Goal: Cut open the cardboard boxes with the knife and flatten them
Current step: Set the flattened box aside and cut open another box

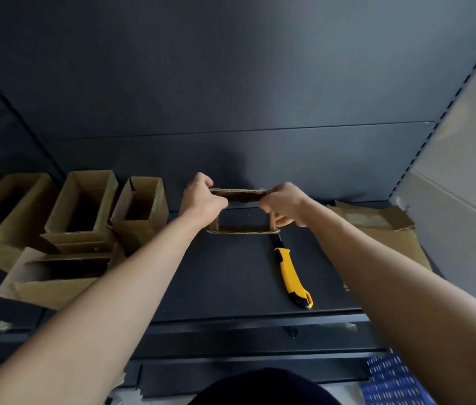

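A small cardboard box (242,194), open at both ends so the dark shelf shows through it, stands upright at the middle of the shelf. My left hand (201,197) grips its left upper corner and my right hand (285,204) grips its right side, fingers curled round the edge. A yellow and black utility knife (290,273) lies on the shelf just in front of the box, its blade end pointing toward the box's right lower corner. Neither hand touches the knife.
Several open cardboard boxes (84,209) stand and lie at the left of the dark shelf (230,282). Flattened cardboard (377,226) is piled at the right. A dark back panel rises behind, and a perforated upright (423,141) bounds the right.
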Available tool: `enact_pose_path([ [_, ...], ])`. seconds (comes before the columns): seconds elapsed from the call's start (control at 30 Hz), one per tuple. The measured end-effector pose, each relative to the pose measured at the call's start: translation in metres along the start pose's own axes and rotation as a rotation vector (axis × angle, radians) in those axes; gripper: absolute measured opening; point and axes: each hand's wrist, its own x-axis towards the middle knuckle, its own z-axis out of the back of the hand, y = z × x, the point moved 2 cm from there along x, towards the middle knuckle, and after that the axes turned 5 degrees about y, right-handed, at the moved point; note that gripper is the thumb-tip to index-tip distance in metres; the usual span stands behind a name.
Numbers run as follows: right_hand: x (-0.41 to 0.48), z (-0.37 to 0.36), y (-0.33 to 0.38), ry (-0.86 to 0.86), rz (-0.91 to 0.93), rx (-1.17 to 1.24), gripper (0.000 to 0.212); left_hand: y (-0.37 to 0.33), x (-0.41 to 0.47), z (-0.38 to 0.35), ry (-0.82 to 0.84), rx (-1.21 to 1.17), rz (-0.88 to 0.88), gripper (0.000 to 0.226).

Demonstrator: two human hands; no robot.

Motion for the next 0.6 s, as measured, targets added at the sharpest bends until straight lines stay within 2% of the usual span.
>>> enact_pose_path([
  [0.1, 0.001, 0.006, -0.014, 0.009, 0.032, 0.064, 0.048, 0.005, 0.001, 0.007, -0.054, -0.177, 0.014, 0.035],
  [0.2, -0.005, 0.001, -0.02, -0.037, 0.106, 0.133, 0.049, 0.005, 0.001, 0.009, -0.069, -0.236, -0.035, 0.035],
  [0.3, -0.01, 0.003, -0.029, 0.077, 0.071, 0.341, 0.051, 0.006, -0.003, 0.014, -0.106, -0.269, -0.077, 0.039],
  [0.4, -0.009, 0.011, -0.038, 0.172, -0.035, 0.59, 0.028, 0.009, -0.004, 0.018, -0.12, -0.348, -0.097, 0.042],
  [0.5, -0.003, 0.016, -0.049, 0.114, -0.124, 0.662, 0.057, 0.009, -0.005, 0.016, -0.042, -0.574, -0.119, 0.042],
  [0.6, -0.001, 0.016, -0.065, 0.107, -0.172, 0.686, 0.058, 0.006, -0.007, 0.014, 0.052, -0.784, -0.096, 0.044],
])
